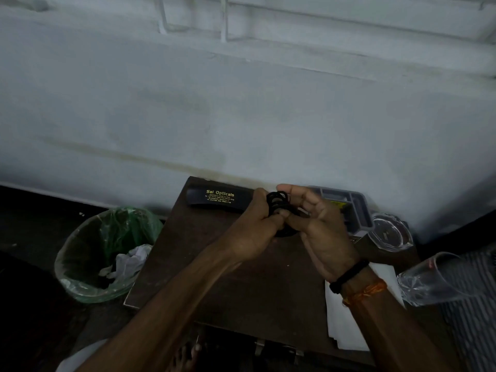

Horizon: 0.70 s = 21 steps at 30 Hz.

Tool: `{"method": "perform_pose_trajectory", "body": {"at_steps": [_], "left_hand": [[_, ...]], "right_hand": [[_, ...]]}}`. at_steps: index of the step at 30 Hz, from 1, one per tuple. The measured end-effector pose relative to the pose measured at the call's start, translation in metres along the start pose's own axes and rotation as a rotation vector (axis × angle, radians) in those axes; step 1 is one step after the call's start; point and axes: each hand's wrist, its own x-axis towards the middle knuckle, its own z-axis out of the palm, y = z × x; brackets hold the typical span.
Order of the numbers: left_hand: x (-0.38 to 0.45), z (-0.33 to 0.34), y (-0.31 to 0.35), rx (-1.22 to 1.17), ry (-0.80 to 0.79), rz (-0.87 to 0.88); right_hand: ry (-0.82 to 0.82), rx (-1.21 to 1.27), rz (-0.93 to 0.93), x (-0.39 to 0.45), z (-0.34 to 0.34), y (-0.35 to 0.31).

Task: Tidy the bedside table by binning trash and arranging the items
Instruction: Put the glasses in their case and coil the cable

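Note:
Above the dark wooden bedside table point(204, 253), both hands meet on a coiled black cable point(279, 201). My left hand point(252, 226) grips the loops from the left. From the right, my right hand point(319, 224) pinches the cable with thumb and forefinger, its other fingers spread. A black spectacle case point(212, 198) with gold lettering lies at the table's back edge by the wall. To the table's left, on the floor, a bin point(88, 267) lined with a green bag holds crumpled white trash point(128, 261).
A grey plastic tray point(357, 205) sits at the table's back right, with a clear glass ashtray point(389, 233) beside it. A clear drinking glass point(429, 277) lies tilted at the right edge. White paper point(346, 326) lies under my right forearm. The wall stands directly behind the table.

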Motion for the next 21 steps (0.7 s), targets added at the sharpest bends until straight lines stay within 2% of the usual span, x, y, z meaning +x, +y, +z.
{"method": "perform_pose_trajectory", "body": {"at_steps": [3, 7, 10, 14, 17, 21], "left_hand": [[0.001, -0.001, -0.004, -0.022, -0.011, 0.005], [0.002, -0.001, -0.008, 0.051, -0.032, 0.016], [0.002, 0.0, -0.008, 0.118, -0.042, -0.011], [0.0, 0.003, -0.007, 0.096, -0.023, -0.043], [0.001, 0.006, -0.005, -0.01, 0.009, -0.064], [0.001, 0.009, -0.003, -0.168, -0.019, -0.063]], "right_hand": [[-0.001, -0.206, -0.041, -0.001, -0.004, -0.002], [0.041, -0.619, -0.186, -0.006, 0.004, 0.001], [0.1, -0.768, -0.249, -0.01, 0.01, 0.007], [0.209, -0.78, -0.328, -0.012, 0.016, 0.012], [0.262, -0.728, -0.337, -0.014, 0.022, 0.011], [0.289, -0.531, -0.245, -0.015, 0.023, 0.008]]}}
